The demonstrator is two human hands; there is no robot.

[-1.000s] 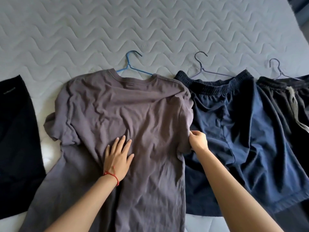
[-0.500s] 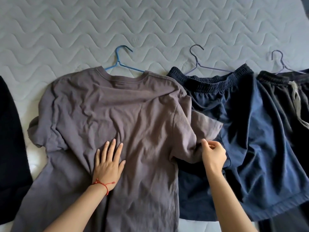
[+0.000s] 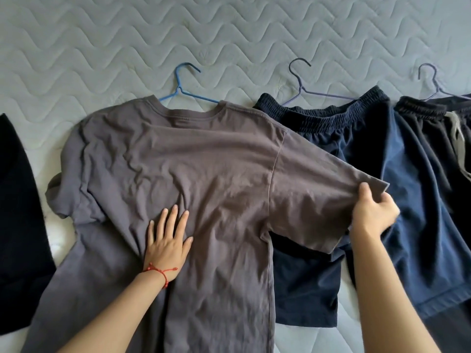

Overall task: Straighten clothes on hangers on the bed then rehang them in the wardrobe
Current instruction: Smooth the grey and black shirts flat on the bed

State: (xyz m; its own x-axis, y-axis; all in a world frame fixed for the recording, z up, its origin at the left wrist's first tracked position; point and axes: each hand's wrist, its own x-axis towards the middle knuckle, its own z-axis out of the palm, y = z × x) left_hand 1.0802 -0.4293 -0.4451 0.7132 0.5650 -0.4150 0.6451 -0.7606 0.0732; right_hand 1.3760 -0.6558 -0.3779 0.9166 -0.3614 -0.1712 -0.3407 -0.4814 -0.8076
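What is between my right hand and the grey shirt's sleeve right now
Nothing visible. Your right hand already pinches the sleeve edge of the grey t-shirt, stretched out over the navy shorts.

Both forearms are left bare, no sleeves seen; a thin red string bracelet (image 3: pixel 163 272) is worn on the left wrist

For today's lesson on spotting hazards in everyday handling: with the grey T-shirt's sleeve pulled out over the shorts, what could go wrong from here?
1. The right hand pinches the sleeve hem of the grey T-shirt and pulls sideways; the collar could slide off the blue hanger.
2. The sleeve lies over the navy shorts; it may drag and rumple them.
3. The left hand presses on creased fabric, perhaps flattening wrinkles in.
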